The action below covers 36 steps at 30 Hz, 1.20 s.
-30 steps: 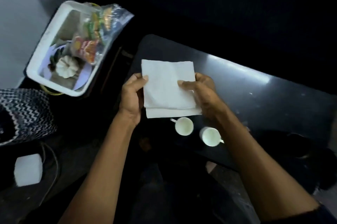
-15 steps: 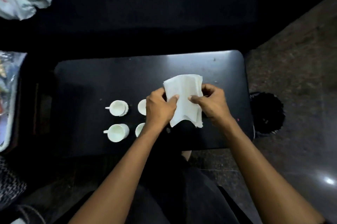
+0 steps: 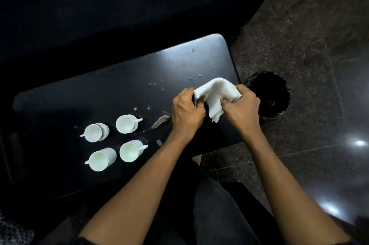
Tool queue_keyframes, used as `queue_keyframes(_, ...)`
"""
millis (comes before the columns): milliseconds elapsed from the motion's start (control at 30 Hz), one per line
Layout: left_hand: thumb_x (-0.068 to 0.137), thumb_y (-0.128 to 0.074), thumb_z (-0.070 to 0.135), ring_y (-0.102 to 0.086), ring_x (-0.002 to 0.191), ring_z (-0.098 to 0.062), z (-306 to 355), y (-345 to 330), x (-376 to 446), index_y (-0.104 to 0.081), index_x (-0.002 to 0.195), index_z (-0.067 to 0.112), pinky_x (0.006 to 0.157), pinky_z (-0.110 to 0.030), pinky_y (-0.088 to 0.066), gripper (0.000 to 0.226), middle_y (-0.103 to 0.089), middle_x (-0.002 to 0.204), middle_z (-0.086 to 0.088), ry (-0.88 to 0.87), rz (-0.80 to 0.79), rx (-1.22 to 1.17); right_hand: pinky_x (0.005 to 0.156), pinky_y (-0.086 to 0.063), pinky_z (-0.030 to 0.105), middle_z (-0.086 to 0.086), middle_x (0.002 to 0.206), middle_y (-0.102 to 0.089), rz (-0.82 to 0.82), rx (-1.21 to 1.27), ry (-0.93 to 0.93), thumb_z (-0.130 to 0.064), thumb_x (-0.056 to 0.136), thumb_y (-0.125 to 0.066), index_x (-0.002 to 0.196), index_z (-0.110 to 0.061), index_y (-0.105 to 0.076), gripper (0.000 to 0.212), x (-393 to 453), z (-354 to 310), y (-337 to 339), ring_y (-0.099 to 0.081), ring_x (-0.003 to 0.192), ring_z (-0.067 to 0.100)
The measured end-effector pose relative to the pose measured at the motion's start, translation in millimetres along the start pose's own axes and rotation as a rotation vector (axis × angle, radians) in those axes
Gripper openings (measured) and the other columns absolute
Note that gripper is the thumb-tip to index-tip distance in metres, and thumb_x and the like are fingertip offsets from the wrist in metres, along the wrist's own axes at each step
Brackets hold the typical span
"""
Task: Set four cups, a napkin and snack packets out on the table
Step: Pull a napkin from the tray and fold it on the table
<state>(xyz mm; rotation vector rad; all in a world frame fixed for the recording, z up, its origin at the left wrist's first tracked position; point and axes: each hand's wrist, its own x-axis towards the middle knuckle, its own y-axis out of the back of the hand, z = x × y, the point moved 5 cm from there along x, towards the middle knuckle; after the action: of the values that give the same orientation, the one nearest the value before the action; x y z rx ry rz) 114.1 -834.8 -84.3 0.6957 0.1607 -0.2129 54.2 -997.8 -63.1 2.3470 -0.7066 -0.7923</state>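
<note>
**Napkin gripped in both hands over table**

Left hand (image 3: 186,112) and right hand (image 3: 242,108) each have fingers curled tight on the white napkin (image 3: 216,95), which bunches between them above the table's (image 3: 119,89) right end. Four cups (image 3: 111,137) stand on the table, well left of the left fingers. A bin (image 3: 269,97) sits just right of the right fingers.

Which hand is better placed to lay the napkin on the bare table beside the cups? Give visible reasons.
Left, probably. Both hands grip the napkin, but the left hand sits nearer the cups and over the table. The right hand hangs by the table's right edge, near the bin.
</note>
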Motion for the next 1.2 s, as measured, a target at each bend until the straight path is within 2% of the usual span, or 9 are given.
queue_keyframes(100,0.086,-0.066,0.023,-0.059,0.071,-0.032,-7.8,-4.8,-6.6,-0.061,0.078,0.008,0.062,-0.039,-0.046,0.018,-0.063,0.076,-0.008,0.01,-0.008,0.111,0.067,-0.052,0.037,0.002,0.069,-0.064,0.031,0.012,-0.002,-0.017,0.072,-0.069,0.08,-0.014,-0.061,0.012,-4.1,9.2,-12.0,-0.062,0.069,0.026)
queue_keyframes(200,0.086,-0.066,0.018,-0.063,0.083,-0.028,-20.5,-4.5,-11.0,-0.071,0.091,0.013,0.069,-0.035,-0.047,0.008,-0.067,0.093,-0.004,-0.038,0.0,0.192,0.068,-0.051,0.035,0.001,0.073,-0.064,0.059,0.021,-0.006,-0.016,0.073,-0.067,0.082,-0.015,-0.06,0.011,-13.1,14.2,-26.9,-0.062,0.071,0.023)
queue_keyframes(267,0.085,-0.066,0.012,-0.063,0.087,-0.023,-28.4,-4.0,-11.4,-0.075,0.098,0.019,0.069,-0.033,-0.047,0.016,-0.064,0.099,0.001,-0.064,-0.006,0.186,0.07,-0.05,0.037,0.001,0.077,-0.064,0.084,0.02,0.04,-0.015,0.073,-0.066,0.082,-0.015,-0.059,0.011,-17.6,15.3,-36.0,-0.06,0.072,0.021)
queue_keyframes(433,0.089,-0.064,0.021,-0.063,0.091,-0.02,-39.8,-1.0,-7.8,-0.074,0.109,0.023,0.076,-0.034,-0.051,0.023,-0.061,0.101,0.004,-0.085,-0.066,0.124,0.072,-0.04,0.027,0.007,0.09,-0.059,0.158,-0.047,0.189,-0.007,0.075,-0.065,0.088,-0.007,-0.059,0.015,-24.4,13.9,-49.3,-0.055,0.078,0.022)
queue_keyframes(567,0.09,-0.061,0.02,-0.061,0.091,-0.019,-42.4,1.9,-8.4,-0.074,0.11,0.024,0.077,-0.034,-0.051,0.024,-0.061,0.1,0.004,-0.087,-0.056,0.13,0.073,-0.044,0.036,0.006,0.103,-0.055,0.024,-0.253,0.192,-0.015,0.075,-0.066,0.101,-0.01,-0.055,0.028,-23.3,19.5,-64.6,-0.058,0.092,0.028)
queue_keyframes(633,0.09,-0.058,0.019,-0.061,0.091,-0.02,-43.8,2.0,-9.6,-0.073,0.112,0.023,0.078,-0.037,-0.052,0.027,-0.061,0.102,0.002,-0.095,-0.05,0.146,0.072,-0.043,0.034,0.003,0.106,-0.055,0.005,-0.288,0.182,-0.02,0.075,-0.067,0.105,-0.013,-0.055,0.033,-23.8,19.6,-66.7,-0.058,0.095,0.027)
queue_keyframes(833,0.091,-0.061,0.006,-0.063,0.086,-0.022,-42.6,7.7,-13.6,-0.074,0.111,0.013,0.076,-0.037,-0.053,0.025,-0.062,0.1,-0.003,-0.16,0.062,0.036,0.069,-0.046,0.03,0.004,0.092,-0.059,0.168,-0.139,0.313,-0.015,0.079,-0.066,0.094,-0.008,-0.061,0.017,-29.5,3.6,-57.7,-0.058,0.078,0.021)
queue_keyframes(1033,0.093,-0.055,0.014,-0.063,0.095,-0.024,-54.8,-9.8,-13.0,-0.069,0.126,0.019,0.083,-0.043,-0.052,0.036,-0.062,0.105,-0.002,-0.141,-0.134,0.088,0.078,-0.049,0.039,0.004,0.101,-0.06,-0.028,-0.197,0.15,-0.022,0.08,-0.063,0.102,-0.014,-0.056,0.025,-22.4,18.3,-71.9,-0.06,0.089,0.026)
queue_keyframes(1200,0.089,-0.061,0.018,-0.061,0.104,-0.025,-64.9,-8.6,-14.1,-0.058,0.139,0.017,0.087,-0.045,-0.053,0.05,-0.059,0.113,-0.003,-0.121,-0.187,0.083,0.085,-0.049,0.041,0.004,0.112,-0.054,0.015,-0.257,0.195,-0.029,0.076,-0.062,0.113,-0.015,-0.052,0.041,-26.1,12.3,-70.0,-0.054,0.105,0.025)
